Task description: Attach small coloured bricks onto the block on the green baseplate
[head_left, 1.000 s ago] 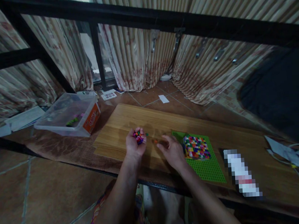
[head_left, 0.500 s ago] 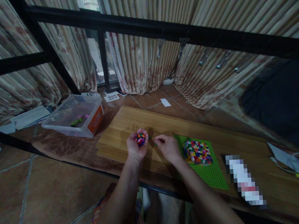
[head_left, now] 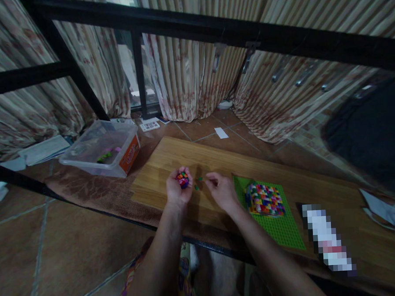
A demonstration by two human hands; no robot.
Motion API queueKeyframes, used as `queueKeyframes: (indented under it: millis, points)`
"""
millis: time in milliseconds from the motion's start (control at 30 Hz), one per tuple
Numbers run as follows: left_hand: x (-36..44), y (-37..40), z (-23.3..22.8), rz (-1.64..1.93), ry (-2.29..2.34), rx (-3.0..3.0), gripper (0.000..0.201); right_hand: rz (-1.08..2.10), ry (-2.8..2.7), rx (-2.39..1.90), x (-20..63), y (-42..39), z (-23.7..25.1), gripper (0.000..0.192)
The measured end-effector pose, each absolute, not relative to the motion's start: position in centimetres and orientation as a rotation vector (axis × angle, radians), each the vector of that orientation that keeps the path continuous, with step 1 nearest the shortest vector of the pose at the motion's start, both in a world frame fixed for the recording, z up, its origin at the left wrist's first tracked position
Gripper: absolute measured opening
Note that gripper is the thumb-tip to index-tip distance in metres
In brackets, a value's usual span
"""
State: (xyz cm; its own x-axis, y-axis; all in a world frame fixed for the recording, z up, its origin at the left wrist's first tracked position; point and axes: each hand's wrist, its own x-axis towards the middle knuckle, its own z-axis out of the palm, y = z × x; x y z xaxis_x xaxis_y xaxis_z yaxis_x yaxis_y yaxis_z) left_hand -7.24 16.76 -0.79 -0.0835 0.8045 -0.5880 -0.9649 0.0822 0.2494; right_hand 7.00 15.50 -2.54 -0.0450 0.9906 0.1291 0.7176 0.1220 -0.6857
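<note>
A person's left hand [head_left: 176,192] cups a small heap of bricks [head_left: 183,180], palm up and fingers partly curled around them, above a wooden table [head_left: 176,154]. The right hand [head_left: 223,192] hangs just to the right, thumb and fingertips drawn nearly together; whether a brick is pinched there cannot be told. Two green bricks [head_left: 199,179] lie loose on the table between the hands. Farther right, a many-coloured block [head_left: 265,200] stands on a green baseplate [head_left: 283,232], a good number of pieces already joined. The work looks well along, though whether the block is complete cannot be judged. What is left, as far as shown, is the palmful and the loose pair, all apart from the block. At far left, a clear bin [head_left: 117,171] holds more pieces [head_left: 104,157].
</note>
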Motion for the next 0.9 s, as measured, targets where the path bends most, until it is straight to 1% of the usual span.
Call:
queueKeyframes:
  millis: [133,267,400,433,567,733,900]
  points:
    - [-8.5,16.9,-0.6,1.534,0.740,-0.264,0.029,0.572,-1.922,-1.696,6.0,16.0,-3.2,0.029]
    - [-8.8,16.8,-0.6,1.532,0.770,-0.240,0.028,0.501,-2.170,-1.765,4.3,16.7,-2.4,0.032]
    - [-8.6,16.8,-0.6,1.525,0.800,-0.225,0.027,0.507,-2.272,-1.754,3.6,16.7,-1.9,0.012]
    - [-8.5,16.8,-0.6,1.521,0.807,-0.220,0.027,0.506,-2.273,-1.756,3.6,16.6,-1.9,0.013]
    - [-7.9,16.6,-0.7,1.486,0.840,-0.202,0.024,0.504,-2.225,-1.775,3.9,16.5,-1.5,0.021]
    - [-5.6,16.3,-0.9,1.417,0.871,-0.202,0.026,0.516,-2.029,-1.771,5.0,16.0,-0.1,0.019]
    - [-2.2,16.0,-0.2,1.307,0.809,-0.156,0.029,0.606,-1.724,-1.433,5.5,13.8,1.6,0.021]
